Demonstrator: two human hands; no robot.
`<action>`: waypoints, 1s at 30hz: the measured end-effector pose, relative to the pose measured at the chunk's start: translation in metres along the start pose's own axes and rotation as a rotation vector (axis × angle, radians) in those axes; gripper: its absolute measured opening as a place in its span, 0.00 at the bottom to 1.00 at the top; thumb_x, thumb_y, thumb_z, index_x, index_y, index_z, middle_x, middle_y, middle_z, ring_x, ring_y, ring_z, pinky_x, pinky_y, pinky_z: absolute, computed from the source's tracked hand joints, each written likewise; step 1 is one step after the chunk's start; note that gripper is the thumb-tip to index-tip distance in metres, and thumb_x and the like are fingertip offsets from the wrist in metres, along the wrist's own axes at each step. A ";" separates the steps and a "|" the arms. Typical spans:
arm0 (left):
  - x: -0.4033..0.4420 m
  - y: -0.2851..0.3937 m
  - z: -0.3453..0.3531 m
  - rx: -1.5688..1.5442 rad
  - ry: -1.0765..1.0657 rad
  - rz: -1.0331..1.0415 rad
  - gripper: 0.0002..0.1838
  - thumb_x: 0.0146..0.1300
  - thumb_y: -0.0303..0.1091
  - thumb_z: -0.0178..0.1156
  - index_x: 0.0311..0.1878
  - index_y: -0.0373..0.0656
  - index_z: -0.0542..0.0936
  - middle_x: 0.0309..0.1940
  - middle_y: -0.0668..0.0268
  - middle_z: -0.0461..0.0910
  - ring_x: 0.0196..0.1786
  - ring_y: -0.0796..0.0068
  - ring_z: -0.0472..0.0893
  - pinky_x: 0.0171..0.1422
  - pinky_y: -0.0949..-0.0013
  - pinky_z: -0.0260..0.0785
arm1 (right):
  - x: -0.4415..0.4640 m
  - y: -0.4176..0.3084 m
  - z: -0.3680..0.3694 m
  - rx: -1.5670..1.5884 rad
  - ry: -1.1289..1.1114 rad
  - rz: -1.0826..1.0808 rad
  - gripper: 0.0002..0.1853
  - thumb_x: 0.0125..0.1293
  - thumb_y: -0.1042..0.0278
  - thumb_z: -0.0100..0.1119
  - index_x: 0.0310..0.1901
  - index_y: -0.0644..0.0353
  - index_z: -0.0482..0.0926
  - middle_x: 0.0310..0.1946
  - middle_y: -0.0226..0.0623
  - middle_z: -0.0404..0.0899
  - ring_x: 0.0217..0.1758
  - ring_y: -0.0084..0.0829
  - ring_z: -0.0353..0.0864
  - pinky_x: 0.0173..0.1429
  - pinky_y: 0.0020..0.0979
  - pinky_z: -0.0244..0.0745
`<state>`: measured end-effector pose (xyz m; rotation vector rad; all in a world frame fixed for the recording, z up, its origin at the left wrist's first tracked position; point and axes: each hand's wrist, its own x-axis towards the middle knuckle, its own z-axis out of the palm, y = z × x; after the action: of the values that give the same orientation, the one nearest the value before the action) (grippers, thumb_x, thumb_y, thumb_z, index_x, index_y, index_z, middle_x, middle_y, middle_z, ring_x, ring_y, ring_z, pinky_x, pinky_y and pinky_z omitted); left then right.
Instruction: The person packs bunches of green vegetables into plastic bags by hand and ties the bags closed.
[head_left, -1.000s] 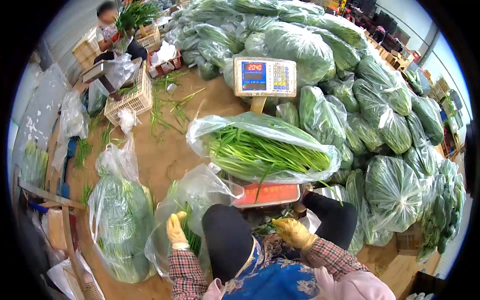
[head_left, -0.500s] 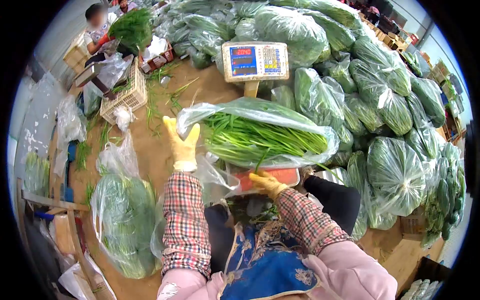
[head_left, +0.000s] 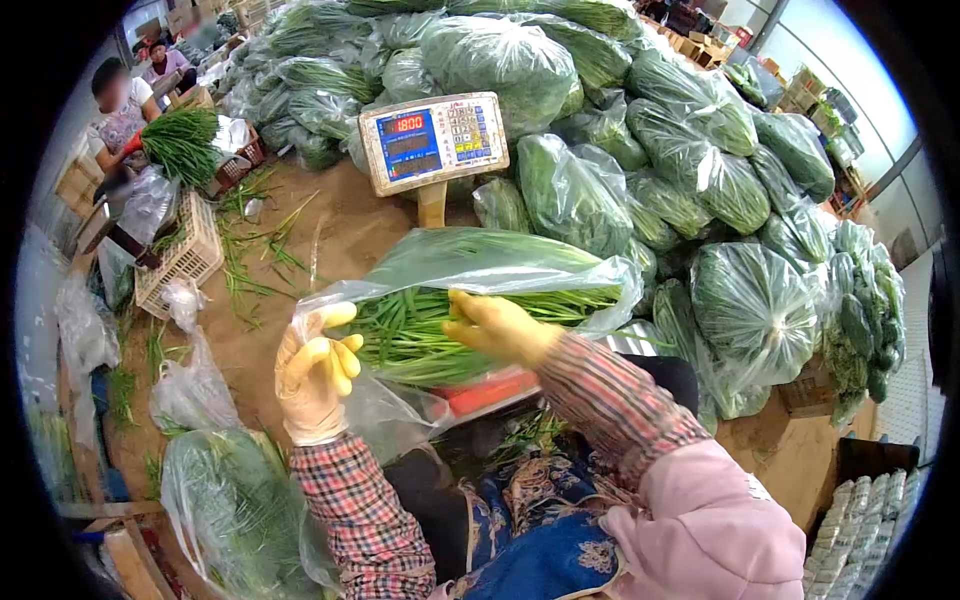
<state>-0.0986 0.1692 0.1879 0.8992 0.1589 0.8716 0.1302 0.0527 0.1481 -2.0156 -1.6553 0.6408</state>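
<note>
- At our far left, a person (head_left: pixel 118 112) holds a fluffy bunch of greens (head_left: pixel 178 140) above a pale slatted crate (head_left: pixel 190 262).
- Below, near us, we see a plump filled bag (head_left: pixel 235 505) of thin, wrinkled, glossy film on the brown floor (head_left: pixel 275 365).
- Our left hand (head_left: pixel 315 375), in a yellowish glove, is raised at the left end of the open bag (head_left: pixel 470 248), its fingers half curled beside the clear film; we cannot tell whether they pinch it.
- The open bag lies lengthwise between that hand and the pile, its long, slender green stalks (head_left: pixel 400 335) showing through the gaping side.
- Behind it, the boxy display (head_left: pixel 434 143) reads 1.800 in red digits.
- Under the bag, we see the near edge of the flat red platform (head_left: pixel 487 391).
- Our right hand (head_left: pixel 503 328), also gloved, is over the middle of the stalks, fingers bent; we cannot tell whether it grips any.
- To our right rise the stuffed bags (head_left: pixel 692 170), shiny and creased, and a round bag (head_left: pixel 757 318) with folds radiating from its gathered centre.
</note>
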 end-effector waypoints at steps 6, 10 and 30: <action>-0.007 -0.004 0.011 0.081 -0.085 0.030 0.29 0.57 0.28 0.52 0.61 0.26 0.59 0.24 0.62 0.76 0.27 0.77 0.75 0.29 0.79 0.69 | -0.074 0.022 -0.081 -0.648 0.702 -0.003 0.50 0.47 0.56 0.66 0.68 0.57 0.47 0.64 0.41 0.57 0.67 0.42 0.54 0.67 0.47 0.47; -0.016 -0.006 0.024 -0.077 0.021 0.095 0.29 0.54 0.28 0.58 0.57 0.25 0.61 0.17 0.68 0.72 0.10 0.90 0.60 0.14 0.86 0.51 | -0.082 0.156 -0.124 -0.562 0.242 0.846 0.16 0.52 0.65 0.57 0.43 0.56 0.78 0.43 0.42 0.79 0.48 0.38 0.78 0.52 0.40 0.72; -0.073 0.049 0.134 -0.117 -0.145 0.128 0.31 0.59 0.31 0.58 0.61 0.28 0.57 0.32 0.60 0.77 0.16 0.91 0.64 0.19 0.88 0.57 | -0.224 0.100 -0.145 0.802 1.134 -0.173 0.08 0.57 0.68 0.56 0.35 0.62 0.76 0.27 0.32 0.76 0.31 0.23 0.75 0.33 0.24 0.72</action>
<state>-0.1138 0.0493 0.2931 0.8663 -0.0761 0.9211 0.2581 -0.1927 0.2165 -1.1898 -0.6795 -0.0006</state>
